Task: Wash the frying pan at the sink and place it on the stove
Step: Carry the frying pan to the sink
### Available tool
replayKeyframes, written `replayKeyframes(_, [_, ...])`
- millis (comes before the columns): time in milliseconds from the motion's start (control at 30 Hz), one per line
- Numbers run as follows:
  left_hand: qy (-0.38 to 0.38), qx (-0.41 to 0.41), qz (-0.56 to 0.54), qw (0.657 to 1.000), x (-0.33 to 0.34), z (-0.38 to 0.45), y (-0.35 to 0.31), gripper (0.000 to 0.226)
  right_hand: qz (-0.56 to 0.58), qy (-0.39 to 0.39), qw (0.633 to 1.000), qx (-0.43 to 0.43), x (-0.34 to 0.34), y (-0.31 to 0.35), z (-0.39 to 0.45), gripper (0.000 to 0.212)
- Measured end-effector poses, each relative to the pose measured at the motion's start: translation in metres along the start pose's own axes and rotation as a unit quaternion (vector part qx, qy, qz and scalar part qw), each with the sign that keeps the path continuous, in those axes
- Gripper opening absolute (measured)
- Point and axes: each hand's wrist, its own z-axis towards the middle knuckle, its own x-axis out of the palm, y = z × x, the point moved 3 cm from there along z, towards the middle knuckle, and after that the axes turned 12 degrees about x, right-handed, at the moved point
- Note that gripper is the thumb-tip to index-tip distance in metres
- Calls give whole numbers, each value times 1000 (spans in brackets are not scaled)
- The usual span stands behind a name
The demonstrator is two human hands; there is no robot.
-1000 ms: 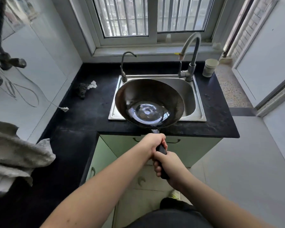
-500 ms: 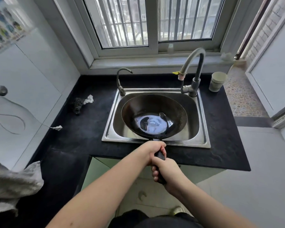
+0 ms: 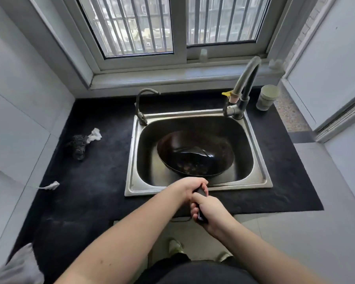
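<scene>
The dark round frying pan (image 3: 195,154) lies low inside the steel sink (image 3: 260,177), tilted with its far rim raised, and some water and specks show in its bowl. Its black handle sticks out over the sink's front rim. My left hand (image 3: 190,187) grips the handle close to the pan. My right hand (image 3: 208,212) grips the handle's end just behind it. The stove is out of view.
A tall curved tap (image 3: 242,89) stands at the sink's back right and a small thin tap (image 3: 141,107) at its back left. A pale cup (image 3: 267,97) stands on the black counter (image 3: 90,181) to the right. A dark scrubber (image 3: 79,144) with white scraps lies left.
The pan has gone from above the sink's front edge down into the basin. Both hands followed forward on the handle, and the view has closed in on the sink.
</scene>
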Motion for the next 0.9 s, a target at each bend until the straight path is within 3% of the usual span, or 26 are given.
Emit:
replayKeyframes(167, [28, 1, -7, 1000, -9, 16, 0, 64, 15, -19, 1000, -5, 11, 0, 10, 21])
replayKeyframes(300, [52, -16, -12, 998, -12, 20, -1, 54, 26, -28, 999, -4, 12, 1, 18, 8])
replayKeyframes(400, [63, -10, 20, 998, -10, 22, -4, 49, 48, -31, 998, 1, 12, 3, 25, 23])
replayKeyframes(633, [80, -32, 13, 996, -9, 29, -5, 48, 79, -33, 996, 31, 16, 6, 33, 10])
replayKeyframes(900, [104, -60, -14, 993, -26, 23, -8, 42, 113, 10, 993, 40, 23, 17, 37, 36])
